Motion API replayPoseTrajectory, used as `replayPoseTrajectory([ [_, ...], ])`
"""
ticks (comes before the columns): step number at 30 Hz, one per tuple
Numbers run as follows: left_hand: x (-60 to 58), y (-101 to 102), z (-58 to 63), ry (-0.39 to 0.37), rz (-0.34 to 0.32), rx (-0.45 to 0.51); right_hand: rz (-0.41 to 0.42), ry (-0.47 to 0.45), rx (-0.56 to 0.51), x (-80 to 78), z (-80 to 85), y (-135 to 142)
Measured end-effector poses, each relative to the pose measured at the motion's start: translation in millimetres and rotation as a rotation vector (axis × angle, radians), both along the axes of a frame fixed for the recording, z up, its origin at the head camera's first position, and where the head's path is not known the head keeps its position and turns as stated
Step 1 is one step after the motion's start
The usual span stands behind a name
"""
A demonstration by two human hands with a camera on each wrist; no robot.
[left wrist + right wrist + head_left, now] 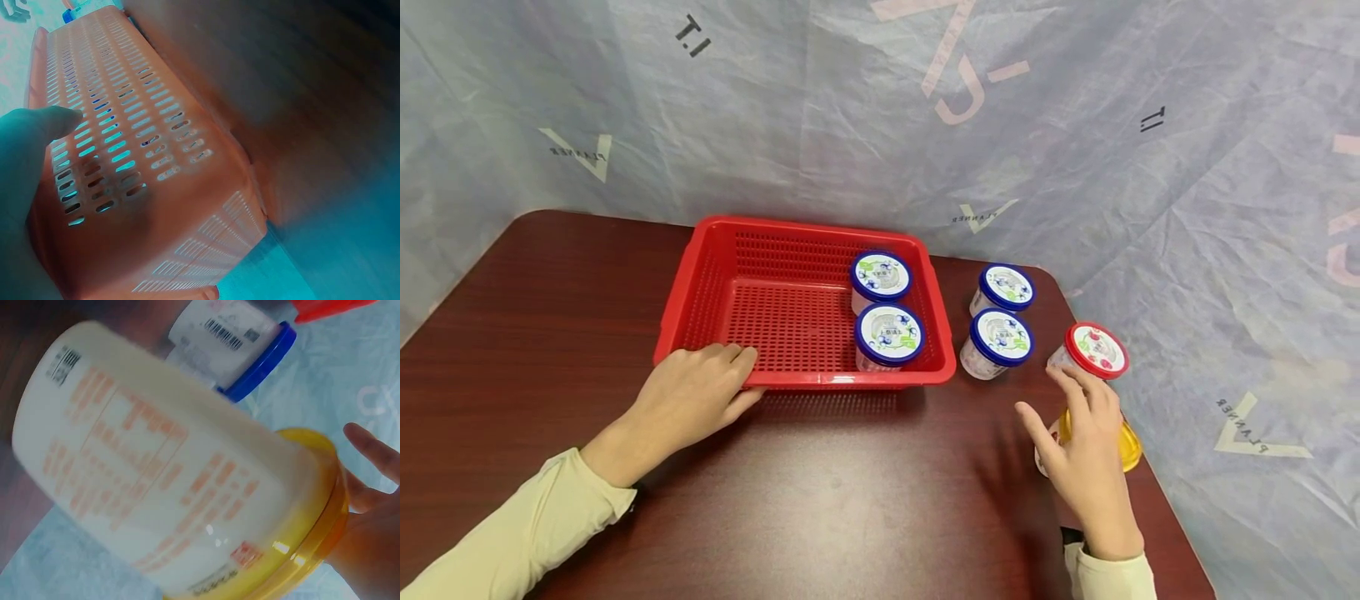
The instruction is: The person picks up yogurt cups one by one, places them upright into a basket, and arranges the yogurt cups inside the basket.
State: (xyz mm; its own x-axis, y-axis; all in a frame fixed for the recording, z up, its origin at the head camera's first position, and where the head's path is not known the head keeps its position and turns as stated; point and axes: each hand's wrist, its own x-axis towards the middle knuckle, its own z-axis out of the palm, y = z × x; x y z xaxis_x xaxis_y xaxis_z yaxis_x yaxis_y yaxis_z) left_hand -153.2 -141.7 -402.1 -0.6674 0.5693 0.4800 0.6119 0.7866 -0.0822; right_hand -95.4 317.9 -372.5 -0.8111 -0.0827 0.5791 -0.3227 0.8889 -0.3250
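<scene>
My left hand grips the near rim of a red plastic basket, fingers over the edge. Its thumb presses the slotted outer wall in the left wrist view. Two blue-lidded tubs stand inside the basket's right end. On the right, my right hand is over a tub with a yellow lid, thumb and fingers spread. Its fingertips are close to a red-lidded tub; whether they touch is unclear. The right wrist view shows the white yellow-lidded tub large in front of the hand.
Two more blue-lidded tubs stand right of the basket, one behind the other. Everything rests on a dark brown table. A grey printed sheet hangs behind the table and along its right side.
</scene>
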Motion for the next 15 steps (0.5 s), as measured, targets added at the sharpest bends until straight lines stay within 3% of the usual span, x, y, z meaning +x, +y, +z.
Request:
replayPoseTrajectory([
  [15,0.1,0,0.1,-0.009,-0.003,0.004,-0.058,0.104,-0.004,4.2,-4.4,23],
])
